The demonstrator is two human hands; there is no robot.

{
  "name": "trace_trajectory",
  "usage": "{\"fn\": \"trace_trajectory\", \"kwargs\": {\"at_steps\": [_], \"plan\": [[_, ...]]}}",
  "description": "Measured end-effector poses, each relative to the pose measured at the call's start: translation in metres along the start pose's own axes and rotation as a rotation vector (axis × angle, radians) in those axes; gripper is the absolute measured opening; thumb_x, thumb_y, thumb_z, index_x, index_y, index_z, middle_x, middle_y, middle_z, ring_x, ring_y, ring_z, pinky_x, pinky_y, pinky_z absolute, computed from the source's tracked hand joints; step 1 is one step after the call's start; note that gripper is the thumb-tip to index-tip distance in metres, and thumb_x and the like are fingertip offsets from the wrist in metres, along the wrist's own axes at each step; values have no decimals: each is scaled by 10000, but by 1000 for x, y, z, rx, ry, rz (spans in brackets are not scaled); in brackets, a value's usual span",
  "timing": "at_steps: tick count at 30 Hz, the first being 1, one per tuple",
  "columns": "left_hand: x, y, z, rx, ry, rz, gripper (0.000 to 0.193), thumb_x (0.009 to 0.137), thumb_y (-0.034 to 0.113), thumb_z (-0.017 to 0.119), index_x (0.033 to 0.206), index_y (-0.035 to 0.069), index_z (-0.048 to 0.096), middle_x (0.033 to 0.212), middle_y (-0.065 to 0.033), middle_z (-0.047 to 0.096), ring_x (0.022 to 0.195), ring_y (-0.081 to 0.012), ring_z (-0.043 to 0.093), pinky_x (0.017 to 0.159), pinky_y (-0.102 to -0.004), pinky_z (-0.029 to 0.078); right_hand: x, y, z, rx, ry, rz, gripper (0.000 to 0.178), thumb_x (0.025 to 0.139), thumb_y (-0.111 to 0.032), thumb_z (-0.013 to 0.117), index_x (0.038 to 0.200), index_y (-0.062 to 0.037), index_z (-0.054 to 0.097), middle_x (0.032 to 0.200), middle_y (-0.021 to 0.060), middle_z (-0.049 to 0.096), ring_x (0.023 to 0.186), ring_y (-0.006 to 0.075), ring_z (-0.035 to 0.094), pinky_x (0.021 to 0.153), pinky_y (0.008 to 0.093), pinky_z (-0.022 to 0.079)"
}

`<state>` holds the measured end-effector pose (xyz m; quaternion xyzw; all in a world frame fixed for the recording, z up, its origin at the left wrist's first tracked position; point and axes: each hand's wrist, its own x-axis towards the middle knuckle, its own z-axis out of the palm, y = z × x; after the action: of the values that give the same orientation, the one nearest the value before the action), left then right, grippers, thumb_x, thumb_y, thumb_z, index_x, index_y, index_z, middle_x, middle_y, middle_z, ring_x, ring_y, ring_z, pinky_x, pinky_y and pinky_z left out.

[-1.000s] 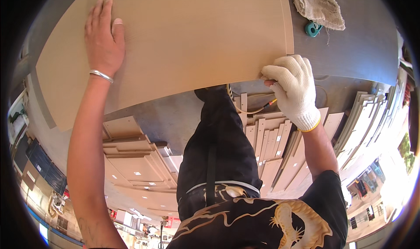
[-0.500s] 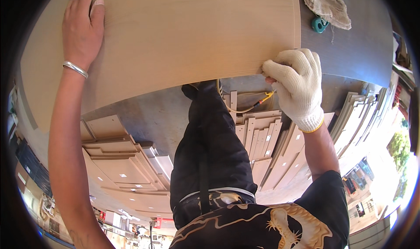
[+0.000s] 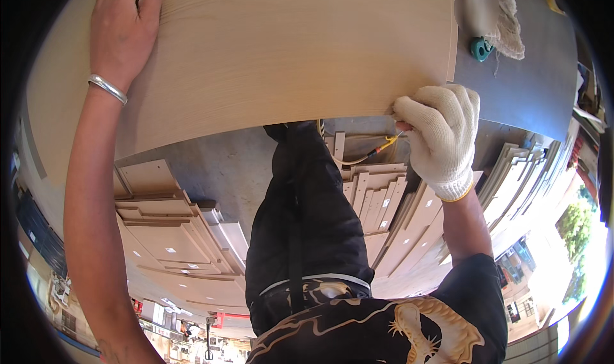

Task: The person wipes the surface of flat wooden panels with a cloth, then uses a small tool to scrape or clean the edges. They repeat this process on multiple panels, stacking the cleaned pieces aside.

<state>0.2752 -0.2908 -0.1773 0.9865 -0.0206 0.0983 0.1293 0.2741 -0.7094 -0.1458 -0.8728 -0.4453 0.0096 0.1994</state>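
Note:
A broad light-brown wood-grain panel (image 3: pixel 288 57) lies flat in front of me. My left hand (image 3: pixel 125 35), bare and with a silver bangle at the wrist, rests flat on the panel's left part; its fingertips run past the picture's upper edge. At the panel's near right corner, my right hand (image 3: pixel 441 137) wears a white knitted glove. Its fingers are curled and pinched together against the near edge. A small thin bit shows below the fingertips, too small to name.
Right of the panel is a dark grey surface (image 3: pixel 531 83), with a crumpled cloth (image 3: pixel 508 25) and a teal ring-shaped object (image 3: pixel 481 49). Below, stacked boards (image 3: pixel 173 236) and more boards (image 3: pixel 377 198) stand either side of my legs. A hose with a yellow fitting (image 3: pixel 384 145) lies near.
The view has shifted a little, so panel and cloth sit lower and farther right. My left hand has slid slightly farther over the panel. My right hand stays at the near right corner.

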Motion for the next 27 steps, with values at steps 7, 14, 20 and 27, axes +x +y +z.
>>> {"fn": "trace_trajectory", "kwargs": {"at_steps": [7, 14, 20, 27], "plan": [[-6, -2, 16, 108, 177, -2, 531, 1004, 100, 567, 1524, -5, 547, 1619, -238, 511, 1513, -427, 450, 1291, -478, 312, 7, -7, 10, 45, 25, -60, 341, 677, -139, 817, 1008, -140, 736, 951, 15, 662, 859, 251, 624, 815, 422, 431], [-11, -7, 9, 103, 114, -61, 532, 1001, 96, 564, 1523, -6, 551, 1619, -247, 505, 1518, -436, 440, 1296, -491, 301, 7, -6, 8, -33, 64, -51, 359, 673, -141, 820, 1021, -140, 733, 947, 8, 654, 824, 244, 621, 798, 416, 430], [-8, -7, 11, 125, 151, -7, 529, 998, 101, 572, 1516, -6, 555, 1614, -250, 508, 1515, -445, 438, 1291, -499, 306, 6, -12, 9, 10, -6, -10, 319, 728, -101, 814, 1039, -124, 751, 956, 38, 662, 891, 258, 616, 865, 426, 408], [-11, -3, 13, 113, 161, -37, 538, 986, 93, 580, 1516, 4, 558, 1611, -253, 511, 1513, -455, 436, 1293, -503, 305, 10, -15, 10, -11, 17, -29, 383, 665, -141, 834, 1036, -144, 740, 956, 0, 661, 852, 249, 623, 799, 426, 426]]}}
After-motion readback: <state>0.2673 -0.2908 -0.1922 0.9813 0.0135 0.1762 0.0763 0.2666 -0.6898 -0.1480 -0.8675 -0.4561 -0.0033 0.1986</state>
